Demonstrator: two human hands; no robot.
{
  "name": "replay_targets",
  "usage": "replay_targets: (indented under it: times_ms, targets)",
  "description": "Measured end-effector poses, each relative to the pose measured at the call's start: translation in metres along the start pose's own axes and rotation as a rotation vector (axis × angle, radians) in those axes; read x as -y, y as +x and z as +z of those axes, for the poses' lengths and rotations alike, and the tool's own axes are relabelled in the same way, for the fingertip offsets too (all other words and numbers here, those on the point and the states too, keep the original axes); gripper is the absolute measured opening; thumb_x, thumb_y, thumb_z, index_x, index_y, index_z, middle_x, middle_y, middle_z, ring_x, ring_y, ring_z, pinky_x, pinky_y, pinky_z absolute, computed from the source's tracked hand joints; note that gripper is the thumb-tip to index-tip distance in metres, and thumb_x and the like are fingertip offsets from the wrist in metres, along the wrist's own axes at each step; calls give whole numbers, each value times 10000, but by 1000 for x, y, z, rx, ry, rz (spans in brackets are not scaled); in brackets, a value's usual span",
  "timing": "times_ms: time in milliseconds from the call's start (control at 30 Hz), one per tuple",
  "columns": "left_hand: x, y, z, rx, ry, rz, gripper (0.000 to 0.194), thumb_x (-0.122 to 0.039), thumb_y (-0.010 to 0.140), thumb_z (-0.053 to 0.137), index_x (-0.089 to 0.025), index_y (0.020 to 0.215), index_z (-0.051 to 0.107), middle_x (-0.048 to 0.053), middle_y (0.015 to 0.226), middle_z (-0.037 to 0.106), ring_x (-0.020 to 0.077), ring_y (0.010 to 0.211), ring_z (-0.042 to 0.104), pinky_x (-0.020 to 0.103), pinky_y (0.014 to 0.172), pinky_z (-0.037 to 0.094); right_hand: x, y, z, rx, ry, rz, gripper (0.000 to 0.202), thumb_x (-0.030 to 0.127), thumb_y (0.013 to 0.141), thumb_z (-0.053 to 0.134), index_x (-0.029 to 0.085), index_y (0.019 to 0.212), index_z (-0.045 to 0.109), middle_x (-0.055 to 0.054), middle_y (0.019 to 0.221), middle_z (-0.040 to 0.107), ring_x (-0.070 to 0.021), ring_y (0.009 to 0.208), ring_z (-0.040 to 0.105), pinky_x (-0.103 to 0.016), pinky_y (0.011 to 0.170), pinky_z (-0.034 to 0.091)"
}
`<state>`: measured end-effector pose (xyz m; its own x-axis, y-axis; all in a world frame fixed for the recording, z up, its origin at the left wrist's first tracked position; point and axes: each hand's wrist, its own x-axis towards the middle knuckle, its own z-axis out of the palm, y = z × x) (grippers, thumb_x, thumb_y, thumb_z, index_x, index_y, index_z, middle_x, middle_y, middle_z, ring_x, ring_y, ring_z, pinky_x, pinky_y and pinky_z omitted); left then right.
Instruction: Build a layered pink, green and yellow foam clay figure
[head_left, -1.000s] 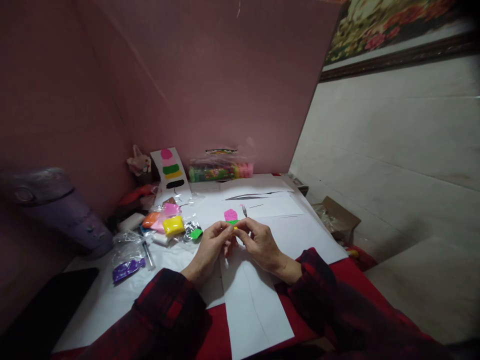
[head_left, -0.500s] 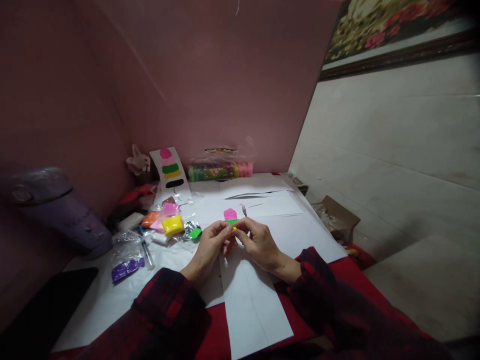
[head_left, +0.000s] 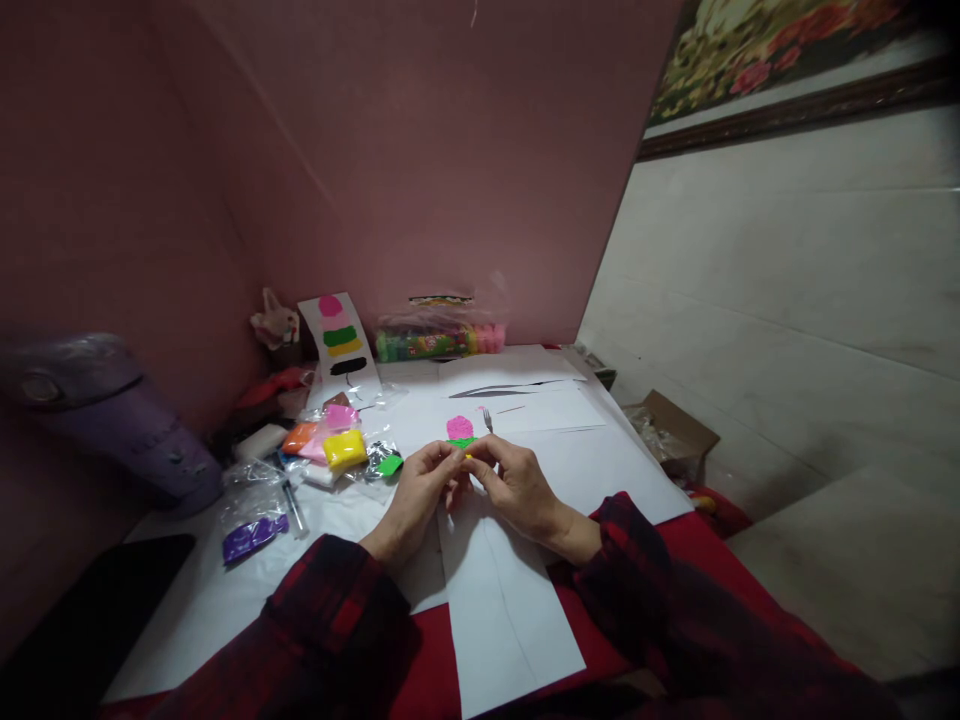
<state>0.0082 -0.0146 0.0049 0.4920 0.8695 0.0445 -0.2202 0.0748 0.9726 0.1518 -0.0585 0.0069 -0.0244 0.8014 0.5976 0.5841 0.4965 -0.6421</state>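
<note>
Fingertips of my left hand [head_left: 421,487] and my right hand [head_left: 517,487] meet over a long white paper strip [head_left: 502,630]. A small bit of yellow clay [head_left: 469,457] shows pinched between them; most of it is hidden by the fingers. Just beyond, a bumpy pink clay shape [head_left: 460,427] lies on the strip, with green clay [head_left: 461,442] below it, partly covered by my hands. A small fork [head_left: 487,420] rests to the right of the pink shape, and a thin stick [head_left: 512,409] lies farther right.
Clay packets, one yellow [head_left: 346,451] and one purple [head_left: 255,540], lie at the left. Behind them leans a card [head_left: 360,378] with painted colour bands. A bag of clay sticks [head_left: 442,342] stands by the wall. At far left is a purple bottle [head_left: 150,440]; at right, a cardboard box [head_left: 679,430].
Both hands stay in nearly the same place, still pinching the yellow clay, with only slight finger movement. The other things have not moved.
</note>
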Motion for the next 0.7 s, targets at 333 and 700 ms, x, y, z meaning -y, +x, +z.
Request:
replay_targets:
  times_ms: [333,700]
  targets:
    - [-1,0,0,2,4,2,340,-452,737,716,-140,743,582,-25,560,546,65,431,460,193,428,339,2,0,-1,20,-12,-2,100,213,916,540,193,863,623,-21,774,667,-151,678,601,-266,652,452]
    - [1,0,-1,11,3,-5,334,-445,746,710,-139,741,576,-22,562,546,65,436,457,188,426,337,1,-1,-1,42,-10,-13,105,167,912,529,185,887,629,-17,773,663,-145,677,603,-265,658,459]
